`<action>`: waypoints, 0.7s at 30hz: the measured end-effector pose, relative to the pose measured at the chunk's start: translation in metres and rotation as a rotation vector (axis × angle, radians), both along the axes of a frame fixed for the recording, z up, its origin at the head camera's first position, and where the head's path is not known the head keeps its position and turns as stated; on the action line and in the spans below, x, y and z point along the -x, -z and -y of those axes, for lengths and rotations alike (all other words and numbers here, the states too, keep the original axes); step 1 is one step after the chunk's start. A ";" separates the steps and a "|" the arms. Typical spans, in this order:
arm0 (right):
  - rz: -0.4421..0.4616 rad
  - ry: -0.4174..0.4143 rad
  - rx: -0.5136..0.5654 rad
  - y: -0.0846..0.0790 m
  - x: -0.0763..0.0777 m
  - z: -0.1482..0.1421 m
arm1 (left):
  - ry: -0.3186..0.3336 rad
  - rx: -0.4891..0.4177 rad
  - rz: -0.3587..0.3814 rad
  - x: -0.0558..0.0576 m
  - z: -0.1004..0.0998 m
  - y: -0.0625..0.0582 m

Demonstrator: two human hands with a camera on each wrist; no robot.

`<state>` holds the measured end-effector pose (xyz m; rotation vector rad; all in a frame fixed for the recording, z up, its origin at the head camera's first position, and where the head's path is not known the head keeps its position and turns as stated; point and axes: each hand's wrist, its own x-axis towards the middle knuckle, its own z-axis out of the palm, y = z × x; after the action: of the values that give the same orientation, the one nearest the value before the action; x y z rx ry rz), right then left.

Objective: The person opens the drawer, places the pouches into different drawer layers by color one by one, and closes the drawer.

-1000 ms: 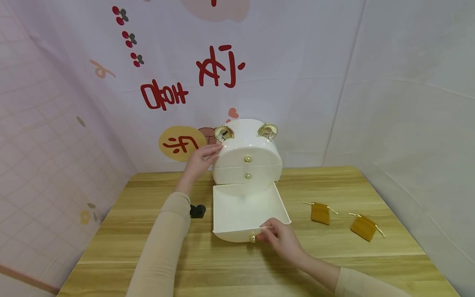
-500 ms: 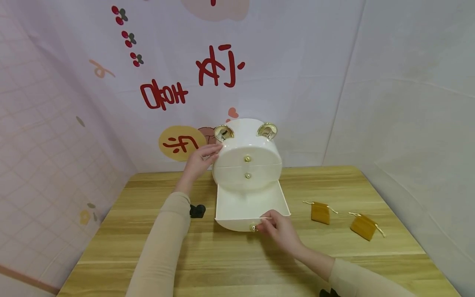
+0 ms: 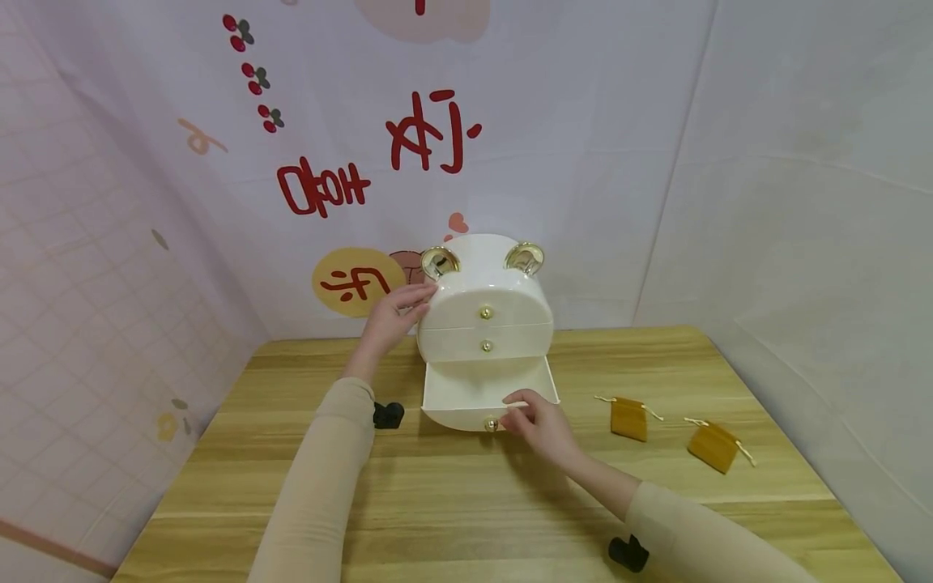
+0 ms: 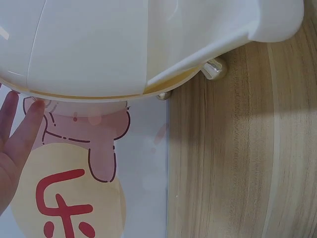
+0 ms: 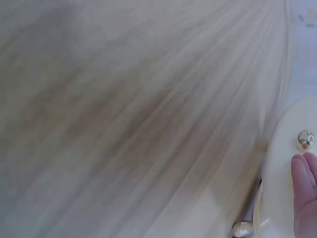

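Observation:
A white jewellery box [image 3: 484, 295] with gold ears and round gold knobs stands at the table's back. Its bottom drawer [image 3: 466, 419] is partly pulled out, and its two upper drawers are closed. My right hand [image 3: 543, 429] touches the drawer's front beside the gold knob [image 3: 492, 424], one finger at its top rim. In the right wrist view, straight fingers [image 5: 300, 181] lie against that front. My left hand [image 3: 389, 322] rests its fingertips on the box's left side. The left wrist view shows fingers [image 4: 25, 131] spread along the box's back edge.
Two small brown drawstring pouches [image 3: 629, 419] [image 3: 714, 447] lie on the wooden table [image 3: 430, 518] to the right. A black wrist-mounted device [image 3: 389, 414] shows at the left sleeve, another [image 3: 628, 554] by the right. A printed cloth [image 3: 583, 162] hangs behind.
The bottom drawer has slid partway back into the box, my right hand moving forward with it. My left hand has stayed on the box's side.

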<state>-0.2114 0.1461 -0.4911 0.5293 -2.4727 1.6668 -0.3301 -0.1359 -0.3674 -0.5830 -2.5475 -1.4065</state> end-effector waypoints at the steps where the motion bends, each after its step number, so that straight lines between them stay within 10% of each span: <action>1: -0.009 -0.009 0.002 0.000 0.000 -0.001 | 0.000 0.000 0.000 0.000 0.000 0.000; 21: -0.040 0.025 -0.084 -0.006 -0.006 -0.021 | -0.008 -0.007 0.015 0.001 0.000 0.001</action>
<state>-0.2049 0.1673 -0.4848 0.5335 -2.5196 1.5337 -0.3312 -0.1359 -0.3687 -0.5629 -2.5521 -1.4218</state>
